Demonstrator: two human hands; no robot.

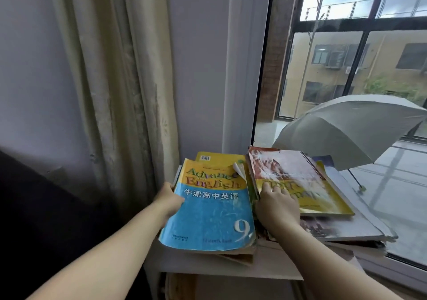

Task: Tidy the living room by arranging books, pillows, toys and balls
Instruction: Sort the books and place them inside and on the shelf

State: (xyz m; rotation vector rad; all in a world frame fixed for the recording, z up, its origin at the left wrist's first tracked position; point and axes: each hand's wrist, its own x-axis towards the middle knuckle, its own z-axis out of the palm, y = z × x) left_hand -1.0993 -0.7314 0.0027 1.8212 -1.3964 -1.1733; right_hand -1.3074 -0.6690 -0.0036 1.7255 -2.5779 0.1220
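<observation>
The left hand's [169, 199] fingers are hidden under the blue book [208, 212]. Only the thumb and the back of the hand show, gripping the book's left edge. This book tops the left stack [231, 257]. Of the yellow book [217, 158] beneath it only a far strip with a barcode shows, and the lower books show only as worn near edges. The blue cover's far right corner curls up.

The right hand [277, 203] lies on the red book [298, 179], fingers straight and slightly spread, pressing its near left part and covering some of the title. The cover is faded and its print is hard to read. The wrist hides the near left corner of the right stack [346, 228] below, whose covers are too blurred to tell apart.

Both stacks sit side by side, touching, on a white surface [231, 269] against the window [346, 68]. A dim opening under the surface is cut off by the frame.

The left stack reaches close to the near edge of the surface. To its left, the curtain [115, 91] hangs just beside the left hand, and a dark shape [34, 207] fills the near left. The right stack runs rightward along the glass, its lower books sticking out past the red book. Outside the pane stands an open umbrella [358, 124].
</observation>
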